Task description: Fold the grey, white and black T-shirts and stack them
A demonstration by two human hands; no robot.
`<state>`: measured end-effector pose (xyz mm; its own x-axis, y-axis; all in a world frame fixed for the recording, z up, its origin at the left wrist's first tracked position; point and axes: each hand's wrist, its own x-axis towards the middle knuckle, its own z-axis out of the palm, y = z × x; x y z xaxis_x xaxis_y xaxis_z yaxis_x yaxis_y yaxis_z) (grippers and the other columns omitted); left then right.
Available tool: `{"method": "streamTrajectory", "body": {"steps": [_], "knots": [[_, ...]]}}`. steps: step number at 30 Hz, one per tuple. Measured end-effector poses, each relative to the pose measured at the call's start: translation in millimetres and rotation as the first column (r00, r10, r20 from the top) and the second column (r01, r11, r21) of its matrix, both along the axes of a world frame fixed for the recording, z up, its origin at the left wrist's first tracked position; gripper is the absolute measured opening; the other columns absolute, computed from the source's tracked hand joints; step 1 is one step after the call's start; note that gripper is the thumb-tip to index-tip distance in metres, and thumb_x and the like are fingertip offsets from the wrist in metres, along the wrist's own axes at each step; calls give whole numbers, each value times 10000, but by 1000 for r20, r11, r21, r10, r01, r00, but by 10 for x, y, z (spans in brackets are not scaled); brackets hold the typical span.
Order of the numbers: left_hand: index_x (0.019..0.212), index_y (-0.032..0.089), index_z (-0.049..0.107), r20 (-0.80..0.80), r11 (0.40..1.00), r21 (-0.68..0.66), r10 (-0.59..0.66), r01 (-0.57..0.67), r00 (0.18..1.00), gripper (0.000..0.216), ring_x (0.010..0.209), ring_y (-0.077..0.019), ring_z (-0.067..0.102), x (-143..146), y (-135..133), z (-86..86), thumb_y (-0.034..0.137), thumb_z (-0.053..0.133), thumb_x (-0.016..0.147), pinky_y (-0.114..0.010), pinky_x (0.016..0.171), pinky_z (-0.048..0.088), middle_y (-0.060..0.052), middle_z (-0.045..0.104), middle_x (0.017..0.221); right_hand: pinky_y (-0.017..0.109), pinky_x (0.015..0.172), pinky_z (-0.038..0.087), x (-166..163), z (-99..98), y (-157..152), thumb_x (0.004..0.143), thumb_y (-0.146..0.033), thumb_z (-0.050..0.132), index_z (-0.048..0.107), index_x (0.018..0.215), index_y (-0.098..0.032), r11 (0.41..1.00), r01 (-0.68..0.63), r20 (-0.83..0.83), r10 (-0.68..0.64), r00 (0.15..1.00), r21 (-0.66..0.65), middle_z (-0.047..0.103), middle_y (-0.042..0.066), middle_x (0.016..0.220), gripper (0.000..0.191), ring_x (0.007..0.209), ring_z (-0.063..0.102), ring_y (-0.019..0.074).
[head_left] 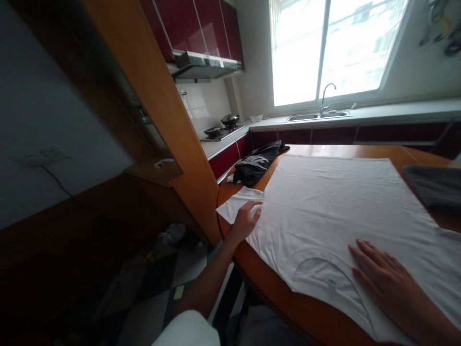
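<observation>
A white T-shirt (334, 206) lies spread flat on a wooden table (309, 317), its neck opening toward me. My left hand (246, 220) rests on the shirt's left sleeve near the table's edge, fingers stretched out and holding nothing. My right hand (387, 278) lies flat, palm down, on the shirt beside the collar, fingers extended.
A crumpled black garment (257, 166) lies at the table's far left corner. A dark grey cloth (434, 185) sits at the right edge. A wooden partition (158, 105) stands left of the table. Behind are a stove with pans (221, 129), a sink with tap (320, 113) and a bright window.
</observation>
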<state>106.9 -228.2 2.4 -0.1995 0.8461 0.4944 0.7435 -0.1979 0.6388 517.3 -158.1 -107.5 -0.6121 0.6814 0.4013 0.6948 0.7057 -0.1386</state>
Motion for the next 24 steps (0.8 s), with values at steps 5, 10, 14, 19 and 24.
{"method": "streamTrajectory", "body": {"steps": [5,10,14,19,24], "knots": [[1099,185,699,-63,991,-30,129,-131,990,245,1118,-228,660,-288,211,-111,191,545,909,-400,1033,501,-76,727,1148,559,1129,410,23,-109,25,976,-543,365,590,1406,-223,1000,-27,-48,27,998,15,515,110,1522,581,1387,497,341],[1083,181,693,-132,967,65,255,-248,958,242,1089,-226,660,-399,254,-52,165,514,920,-368,1022,490,-83,718,1115,573,1134,401,36,-159,28,964,-561,374,592,1409,-252,1000,-22,-65,22,998,2,518,90,1522,584,1377,506,352],[1194,160,659,-216,890,47,453,-454,865,303,1172,-249,618,-668,175,-61,168,502,935,-371,1074,450,-127,670,1218,590,1144,381,46,-159,17,951,-566,402,583,1420,-264,1000,-28,-69,28,997,-5,509,85,1530,587,1386,492,364],[1404,38,520,-471,673,-134,603,-728,644,540,1283,-376,501,-950,22,-211,306,568,937,-475,1103,387,-247,553,1351,591,1138,390,36,-122,-7,954,-574,379,586,1415,-263,1000,-16,-73,16,997,1,501,85,1535,593,1385,495,355],[1241,137,653,-542,572,-310,551,-760,635,438,1198,-385,544,-1102,-83,-249,446,551,948,-485,1021,427,-212,580,1271,566,1169,367,1,0,-52,964,-564,372,586,1419,-246,999,7,-30,-8,1000,-34,489,87,1545,595,1412,467,335]]}}
